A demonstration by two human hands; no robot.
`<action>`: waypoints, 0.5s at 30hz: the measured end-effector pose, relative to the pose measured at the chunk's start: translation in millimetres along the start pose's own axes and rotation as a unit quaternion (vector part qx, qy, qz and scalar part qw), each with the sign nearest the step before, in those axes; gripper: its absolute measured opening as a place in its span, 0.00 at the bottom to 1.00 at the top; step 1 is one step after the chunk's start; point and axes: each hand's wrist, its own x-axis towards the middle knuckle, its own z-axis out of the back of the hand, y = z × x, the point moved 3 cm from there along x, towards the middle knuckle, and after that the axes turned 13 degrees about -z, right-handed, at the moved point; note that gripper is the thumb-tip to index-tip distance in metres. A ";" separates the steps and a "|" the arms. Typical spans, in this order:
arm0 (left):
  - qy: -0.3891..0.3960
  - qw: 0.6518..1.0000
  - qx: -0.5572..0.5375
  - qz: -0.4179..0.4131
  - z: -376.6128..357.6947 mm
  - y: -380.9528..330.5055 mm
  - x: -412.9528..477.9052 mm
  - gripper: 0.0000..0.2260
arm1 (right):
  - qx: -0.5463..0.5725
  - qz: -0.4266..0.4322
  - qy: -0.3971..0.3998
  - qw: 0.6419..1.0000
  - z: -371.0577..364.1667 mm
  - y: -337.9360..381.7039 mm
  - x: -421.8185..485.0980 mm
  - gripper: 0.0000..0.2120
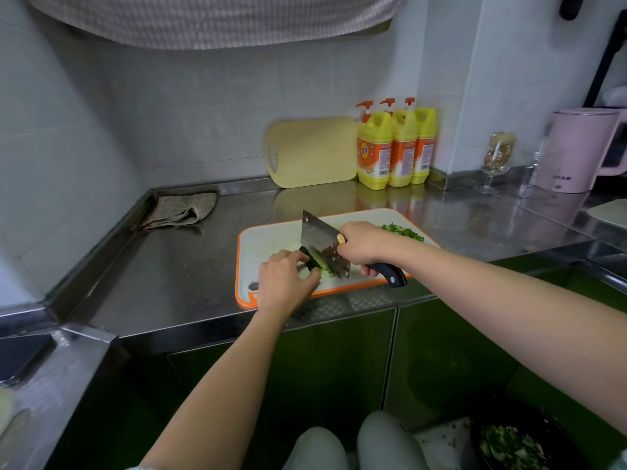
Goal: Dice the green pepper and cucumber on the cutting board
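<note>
A: Surface first. You stand at a stainless steel table (169, 266) set into a corner. It has a dull sheen and a raised lip along the back. A white tiled wall (169, 113) rises behind it, and glossy green cabinet fronts (305, 368) sit below.

B: Along the back of the table, a crumpled grey-brown cloth (183, 210) lies in the left corner. A pale yellow board (312, 152) with rounded corners and an oval handle hole leans on the wall. Three yellow pump bottles (375, 150) with orange labels stand just beside it. Farther right are a stemmed glass (497, 154) and a matte pink kettle (576, 150).

A: Task things. The cutting board (271, 239) is white with an orange rim and lies flat near the table's front edge. The cucumber (314, 259) lies on it near the middle, dark-skinned and paler at the cut end. The diced green pepper (402, 230) is heaped at the board's far right corner, apart from the cucumber.

B: Your left grip (285, 279) is curled over the cucumber, pressing it down, with the fingers just beside the blade. Your right grip (364, 244) is clamped round the black handle of the cleaver (322, 242). The blade is broad, rectangular steel with a hole in its top corner, tilted, edge down on the cucumber's cut end.

A: Low right, near your knees, a dark bowl (509, 446) holds green scraps. The detail is blurred.
</note>
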 end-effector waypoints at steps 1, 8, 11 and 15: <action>0.009 1.000 0.012 -0.003 -0.7 -0.5 0.5 0.14 | -0.004 -0.001 -0.010 1.000 1.8 -1.0 0.4 0.09; 0.050 0.995 0.084 0.002 -6.0 -0.9 4.8 0.20 | -0.018 0.009 -0.020 1.000 -1.3 -4.4 -2.0 0.11; 0.047 0.993 0.110 0.015 -4.9 -2.4 4.6 0.22 | -0.016 0.012 -0.023 1.000 -1.6 -4.3 -2.8 0.11; 0.061 0.994 0.086 0.023 -3.2 -4.7 5.8 0.21 | -0.036 0.006 -0.016 0.999 -0.2 -4.8 -6.3 0.11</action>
